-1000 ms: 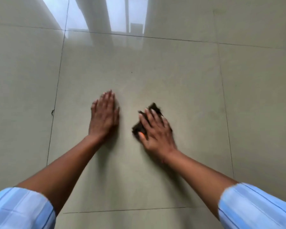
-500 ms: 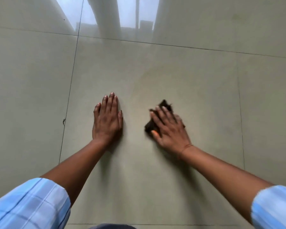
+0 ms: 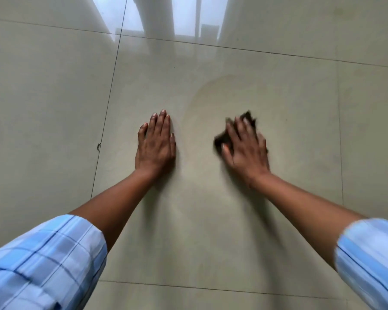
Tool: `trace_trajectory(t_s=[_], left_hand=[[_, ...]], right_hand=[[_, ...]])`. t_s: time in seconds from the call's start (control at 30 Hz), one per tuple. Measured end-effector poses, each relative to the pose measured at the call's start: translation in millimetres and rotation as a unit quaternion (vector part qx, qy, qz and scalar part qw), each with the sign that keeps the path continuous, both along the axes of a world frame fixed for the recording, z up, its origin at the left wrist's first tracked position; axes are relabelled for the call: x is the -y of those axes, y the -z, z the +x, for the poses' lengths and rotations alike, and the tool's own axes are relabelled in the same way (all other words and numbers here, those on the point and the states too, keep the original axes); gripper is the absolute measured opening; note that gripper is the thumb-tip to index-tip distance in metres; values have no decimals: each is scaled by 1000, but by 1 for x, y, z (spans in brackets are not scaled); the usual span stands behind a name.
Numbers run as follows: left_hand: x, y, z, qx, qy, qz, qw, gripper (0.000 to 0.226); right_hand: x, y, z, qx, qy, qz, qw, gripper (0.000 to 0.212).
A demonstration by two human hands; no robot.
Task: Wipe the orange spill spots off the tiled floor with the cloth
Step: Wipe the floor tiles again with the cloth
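Head view: left hand [image 3: 155, 151] lies flat on the tile [image 3: 211, 231]; right hand [image 3: 248, 153], spread open, presses a dark, crumpled cloth [image 3: 220, 141].

Blurred right hand [image 3: 246, 153] hides most of cloth [image 3: 220, 141].

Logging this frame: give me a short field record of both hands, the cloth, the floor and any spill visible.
left hand: flat on the tiled floor, palm down, holding nothing
right hand: motion-blurred, fingers spread, pressing on the cloth
cloth: dark, bunched, mostly hidden under the right hand
orange spots: none plainly visible
floor mark: faint curved smear beyond the hands
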State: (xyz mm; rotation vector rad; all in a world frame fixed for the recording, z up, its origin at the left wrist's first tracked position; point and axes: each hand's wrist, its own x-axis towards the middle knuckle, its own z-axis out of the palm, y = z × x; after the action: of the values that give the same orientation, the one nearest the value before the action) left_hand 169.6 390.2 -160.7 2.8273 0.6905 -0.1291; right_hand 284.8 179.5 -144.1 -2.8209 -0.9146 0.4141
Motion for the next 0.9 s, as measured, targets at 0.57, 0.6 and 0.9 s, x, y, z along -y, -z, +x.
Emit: trace_trajectory(t_s=[0.57, 0.6, 0.9], left_hand=[[124, 0, 15, 20, 200, -44, 979, 57], [124, -1, 17, 16, 204, -41, 978, 56], [122, 3, 16, 47, 226, -53, 971, 56]], right_hand=[[112, -1, -79, 12, 34, 1, 999, 71], [138, -5, -89, 1, 12, -5, 1000, 72], [126, 1, -51, 19, 204, 13, 979, 73]])
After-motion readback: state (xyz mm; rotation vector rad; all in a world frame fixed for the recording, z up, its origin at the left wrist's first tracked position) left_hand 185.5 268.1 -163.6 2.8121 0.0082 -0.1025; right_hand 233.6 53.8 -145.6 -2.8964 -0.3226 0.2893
